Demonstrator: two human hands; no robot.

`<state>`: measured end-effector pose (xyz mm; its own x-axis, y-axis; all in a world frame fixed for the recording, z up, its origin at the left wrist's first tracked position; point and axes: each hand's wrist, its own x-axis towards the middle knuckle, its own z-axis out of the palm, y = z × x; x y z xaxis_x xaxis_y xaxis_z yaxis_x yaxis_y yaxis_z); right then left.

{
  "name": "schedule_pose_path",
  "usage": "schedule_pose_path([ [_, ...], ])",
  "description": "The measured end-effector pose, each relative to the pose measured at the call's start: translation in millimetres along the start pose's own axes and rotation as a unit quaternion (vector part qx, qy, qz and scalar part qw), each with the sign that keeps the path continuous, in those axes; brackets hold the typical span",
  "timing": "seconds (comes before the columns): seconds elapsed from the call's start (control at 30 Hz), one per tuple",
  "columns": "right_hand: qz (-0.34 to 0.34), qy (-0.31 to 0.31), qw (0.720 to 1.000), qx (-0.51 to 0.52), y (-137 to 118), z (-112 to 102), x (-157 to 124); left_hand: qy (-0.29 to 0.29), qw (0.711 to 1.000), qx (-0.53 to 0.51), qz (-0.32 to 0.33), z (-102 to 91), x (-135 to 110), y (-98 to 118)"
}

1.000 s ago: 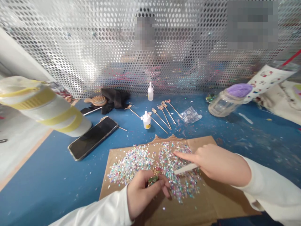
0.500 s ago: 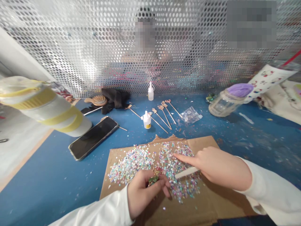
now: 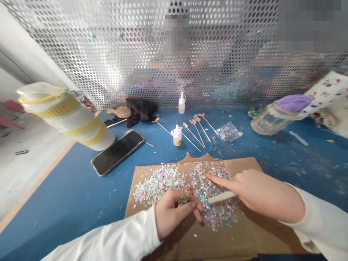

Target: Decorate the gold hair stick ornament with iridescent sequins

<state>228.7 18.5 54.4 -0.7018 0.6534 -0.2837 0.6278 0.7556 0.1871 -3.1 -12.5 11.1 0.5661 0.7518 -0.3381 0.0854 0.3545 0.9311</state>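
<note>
the left hand is pinching a small glitter-crusted piece between thumb and curled fingers, closed firmly on it just over a rough heap of mixed sequin glitter. the right hand is gripping a flat white stick under its curled fingers, while its index finger is stretching straight out over the glitter; whether the tip is touching the flakes is hard to tell. the glitter is lying on a cardboard sheet with a torn far edge, near the front edge of a paint-flecked blue worktop. toward the far edge, gold-topped wooden picks are lying fanned beside an upright white squeeze bottle, its yellow label too small to read. a dark-screened phone is lying toward the left edge, and a glass jar with a purple lid is resting toward the right.
</note>
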Motion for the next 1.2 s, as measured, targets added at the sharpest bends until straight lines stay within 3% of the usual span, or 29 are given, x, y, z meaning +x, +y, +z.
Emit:
schedule_pose_path([
  [1.2,0.003,0.003,1.000,0.001,-0.7,-4.6,-3.9,0.009,1.000,0.011,0.001,-1.1,-0.3,0.1],
])
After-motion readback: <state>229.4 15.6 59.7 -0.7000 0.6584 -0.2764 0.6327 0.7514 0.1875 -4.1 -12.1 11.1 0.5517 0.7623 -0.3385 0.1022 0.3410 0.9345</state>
